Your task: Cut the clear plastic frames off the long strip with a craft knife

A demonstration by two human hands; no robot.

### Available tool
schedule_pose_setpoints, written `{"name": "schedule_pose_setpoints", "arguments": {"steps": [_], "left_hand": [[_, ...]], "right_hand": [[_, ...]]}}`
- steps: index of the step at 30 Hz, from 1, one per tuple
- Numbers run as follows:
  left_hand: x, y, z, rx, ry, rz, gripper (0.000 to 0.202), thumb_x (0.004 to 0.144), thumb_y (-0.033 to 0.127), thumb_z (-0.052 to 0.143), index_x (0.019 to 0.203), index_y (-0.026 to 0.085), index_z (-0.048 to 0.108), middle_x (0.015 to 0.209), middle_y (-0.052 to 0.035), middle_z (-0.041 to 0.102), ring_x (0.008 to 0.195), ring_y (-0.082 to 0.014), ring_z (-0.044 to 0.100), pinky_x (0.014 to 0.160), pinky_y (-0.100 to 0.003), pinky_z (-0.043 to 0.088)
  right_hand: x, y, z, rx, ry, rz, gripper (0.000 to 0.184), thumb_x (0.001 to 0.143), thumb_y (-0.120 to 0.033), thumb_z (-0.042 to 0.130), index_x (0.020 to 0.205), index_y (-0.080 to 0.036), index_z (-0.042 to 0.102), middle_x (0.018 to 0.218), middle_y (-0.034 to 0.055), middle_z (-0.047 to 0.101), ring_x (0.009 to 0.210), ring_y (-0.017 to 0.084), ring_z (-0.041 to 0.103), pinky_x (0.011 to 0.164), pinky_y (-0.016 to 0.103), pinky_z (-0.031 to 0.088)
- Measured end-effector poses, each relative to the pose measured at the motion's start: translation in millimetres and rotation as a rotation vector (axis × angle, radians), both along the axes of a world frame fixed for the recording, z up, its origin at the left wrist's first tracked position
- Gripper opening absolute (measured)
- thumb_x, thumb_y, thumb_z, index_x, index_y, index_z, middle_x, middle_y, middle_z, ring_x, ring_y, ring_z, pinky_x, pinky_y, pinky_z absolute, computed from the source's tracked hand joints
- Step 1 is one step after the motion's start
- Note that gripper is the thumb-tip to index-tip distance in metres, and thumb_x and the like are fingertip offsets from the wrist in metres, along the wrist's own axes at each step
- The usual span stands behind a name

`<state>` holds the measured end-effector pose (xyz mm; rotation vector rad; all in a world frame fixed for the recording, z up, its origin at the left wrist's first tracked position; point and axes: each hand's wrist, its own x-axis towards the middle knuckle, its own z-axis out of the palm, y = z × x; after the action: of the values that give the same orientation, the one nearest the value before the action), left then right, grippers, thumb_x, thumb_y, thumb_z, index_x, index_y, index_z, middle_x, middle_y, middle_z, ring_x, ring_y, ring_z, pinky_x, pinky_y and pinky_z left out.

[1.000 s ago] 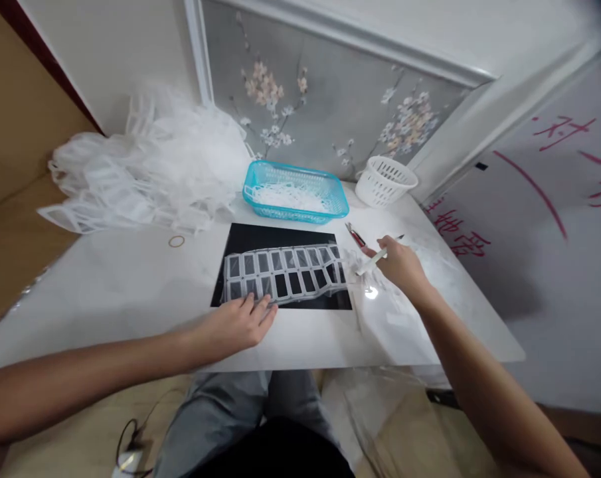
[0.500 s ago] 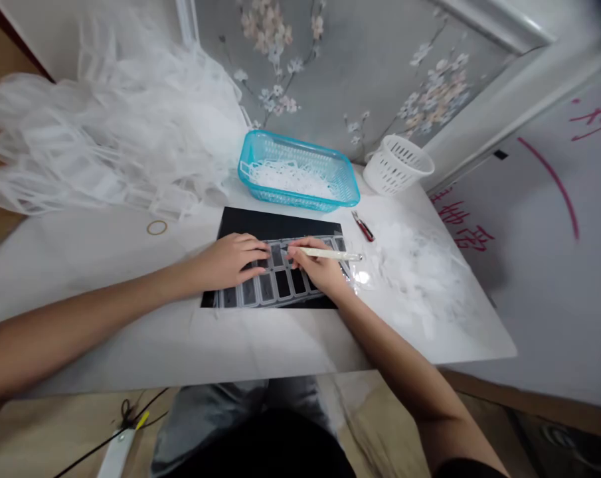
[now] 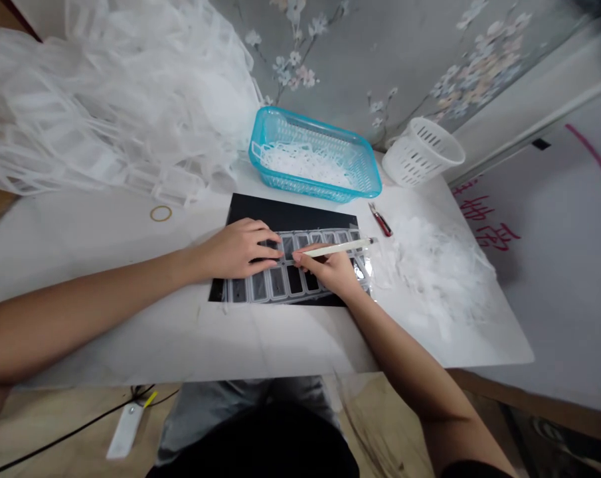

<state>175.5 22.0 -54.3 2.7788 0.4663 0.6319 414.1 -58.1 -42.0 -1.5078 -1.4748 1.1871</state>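
A sheet of clear plastic frames [image 3: 279, 282], rows of rounded rectangles, lies on a black mat [image 3: 285, 212] in front of me. My left hand [image 3: 243, 249] rests on its left part, fingers apart and pressing down, with nothing held. In a pen grip, my right hand [image 3: 330, 265] holds a slim white pen-shaped tool [image 3: 337, 247]. Its working tip is down at the sheet near the left fingertips and is hidden by my fingers. Several windows beside the right hand look darker than the others.
A blue basket [image 3: 315, 182] holding small white frames stands behind the mat, beside a white slotted basket [image 3: 420, 156]. Red-handled nippers [image 3: 380, 220] lie near clear plastic scraps [image 3: 439, 265]. White frame sheets [image 3: 105, 119] are heaped at left, near a rubber band [image 3: 161, 213].
The view has shifted, so the baskets appear higher and farther right. My right hand has slid slightly toward me over the sheet, still holding the tool. The left hand stays on the sheet.
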Motion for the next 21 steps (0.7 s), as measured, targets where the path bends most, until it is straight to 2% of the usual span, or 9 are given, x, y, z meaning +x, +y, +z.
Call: {"name": "schedule_pose_setpoints", "arguments": {"steps": [6, 8, 11, 15, 18, 21], "left_hand": [[0.3, -1.6, 2.3, 0.015, 0.051, 0.011, 0.025, 0.096, 0.035, 0.055, 0.108, 0.030, 0.076, 0.122, -0.0053, 0.069, 0.114, -0.0257, 0.060, 0.097, -0.043, 0.045], [0.0, -2.4, 4.0, 0.045, 0.085, -0.005, 0.026, 0.098, 0.034, 0.052, 0.107, 0.030, 0.076, 0.121, -0.0046, 0.069, 0.114, -0.0256, 0.059, 0.098, -0.043, 0.044], [-0.4, -3.1, 7.0, 0.069, 0.110, -0.041, 0.027, 0.099, 0.031, 0.050, 0.102, 0.030, 0.076, 0.119, -0.0052, 0.069, 0.114, -0.0262, 0.059, 0.100, -0.045, 0.043], [-1.0, -1.9, 10.8, 0.016, 0.107, -0.084, 0.025, 0.097, 0.030, 0.052, 0.103, 0.031, 0.076, 0.118, -0.0060, 0.069, 0.115, -0.0262, 0.059, 0.103, -0.045, 0.042], [-1.8, -0.7, 12.0, -0.019, 0.162, -0.097, 0.028, 0.098, 0.031, 0.049, 0.109, 0.032, 0.075, 0.121, -0.0054, 0.068, 0.117, -0.0254, 0.058, 0.107, -0.045, 0.040], [-2.3, 0.4, 11.2, -0.025, 0.196, -0.105, 0.030, 0.099, 0.031, 0.047, 0.115, 0.033, 0.073, 0.124, -0.0056, 0.067, 0.119, -0.0257, 0.056, 0.106, -0.045, 0.039]], "right_hand": [[-0.3, 0.8, 0.4, 0.050, -0.089, 0.042, 0.026, 0.084, -0.046, 0.070, 0.090, -0.021, 0.076, 0.084, 0.0058, 0.076, 0.078, 0.022, 0.071, 0.074, 0.036, 0.058], [-1.0, -0.2, 1.9, 0.174, -0.184, 0.068, 0.021, 0.086, -0.043, 0.068, 0.089, -0.024, 0.076, 0.093, 0.0065, 0.076, 0.088, 0.024, 0.071, 0.081, 0.039, 0.058], [-1.9, -3.2, 3.7, 0.403, -0.313, 0.146, 0.013, 0.089, -0.036, 0.065, 0.087, -0.028, 0.075, 0.109, 0.0058, 0.075, 0.113, 0.026, 0.066, 0.099, 0.044, 0.054], [-3.5, -7.5, 3.2, 0.511, -0.401, 0.279, 0.015, 0.094, -0.028, 0.057, 0.095, -0.029, 0.072, 0.098, 0.0044, 0.077, 0.130, 0.026, 0.057, 0.109, 0.050, 0.047], [-5.3, -11.1, 0.5, 0.539, -0.525, 0.308, 0.016, 0.096, -0.026, 0.054, 0.096, -0.029, 0.069, 0.098, 0.0045, 0.076, 0.133, 0.025, 0.055, 0.116, 0.053, 0.038], [-7.2, -14.2, -4.6, 0.581, -0.623, 0.322, 0.019, 0.097, -0.022, 0.050, 0.097, -0.030, 0.068, 0.098, 0.0032, 0.076, 0.131, 0.023, 0.056, 0.120, 0.051, 0.033]]}}
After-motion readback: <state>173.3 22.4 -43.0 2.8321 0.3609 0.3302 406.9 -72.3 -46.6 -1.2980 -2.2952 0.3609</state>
